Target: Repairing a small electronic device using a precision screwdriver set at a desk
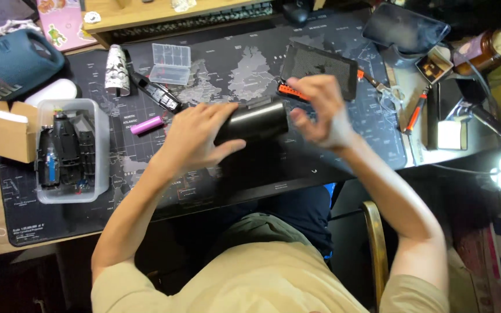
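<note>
— What's the person got there, over the middle of the desk [320, 168]?

— A black cylinder [253, 120], lying on its side just above the dark map-printed mat. The left hand [195, 139] is wrapped round its near end, fingers closed on it, probably to keep it from rolling.

— And the right hand [320, 110]?

— At the other end, fingers curled in towards the cylinder's face. It's blurred, so I can't tell whether it grips anything or only touches the end.

— There's something orange behind it.

— An orange-handled tool [290, 91], lying beside a dark mesh panel [320, 66], both within easy reach of that hand.

— The rest looks sorted.

— Somewhat. A clear plastic tub [101, 145] of black parts sits to the left, next to a small cardboard box [4, 130]. A pink cylindrical cell [147, 124] lies loose near it, and an empty clear compartment case [170, 64] farther back.
</note>
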